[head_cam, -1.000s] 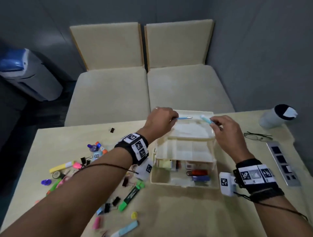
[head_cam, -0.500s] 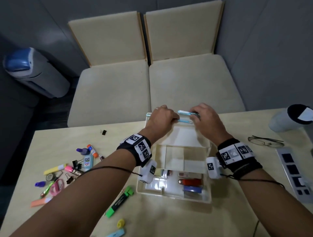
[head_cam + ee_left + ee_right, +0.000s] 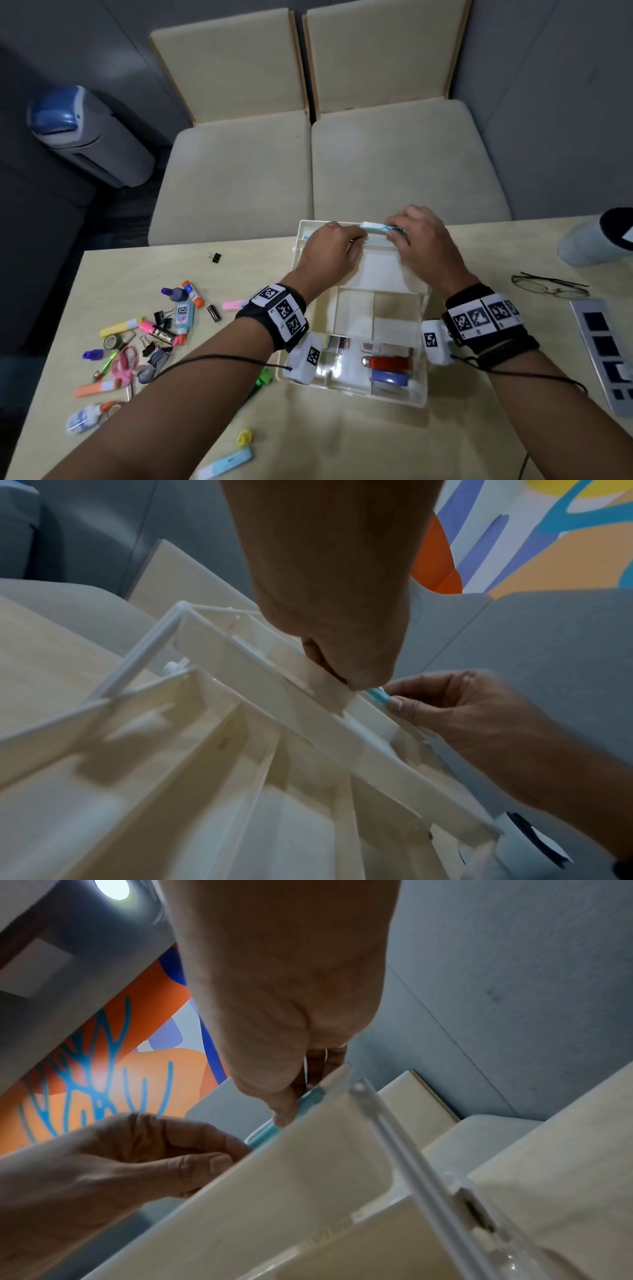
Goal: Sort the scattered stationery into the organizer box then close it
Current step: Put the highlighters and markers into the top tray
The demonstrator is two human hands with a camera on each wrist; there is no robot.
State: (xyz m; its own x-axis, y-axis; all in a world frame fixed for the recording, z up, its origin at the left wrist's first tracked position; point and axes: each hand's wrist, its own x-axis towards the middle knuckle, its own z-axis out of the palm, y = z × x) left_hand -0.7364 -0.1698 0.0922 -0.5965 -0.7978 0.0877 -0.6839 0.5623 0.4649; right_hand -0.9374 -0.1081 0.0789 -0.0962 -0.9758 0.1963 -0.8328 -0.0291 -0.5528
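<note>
I have both hands at the organizer box's point(image 3: 356, 342) far rim, toward twelve o'clock. My right hand point(image 3: 424, 246) pinches a light-blue pen point(image 3: 375, 226) in curled fingers; my left hand point(image 3: 329, 253) is curled on that rim, thumb at the pen's other end. Loose stationery point(image 3: 150, 335) lies on the table point(image 3: 342, 438) around nine o'clock.

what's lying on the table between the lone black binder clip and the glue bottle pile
Nothing: in the head view the table is bare wood between the lone binder clip near its far edge and the glue stick and glue bottle heading the pile.
</note>
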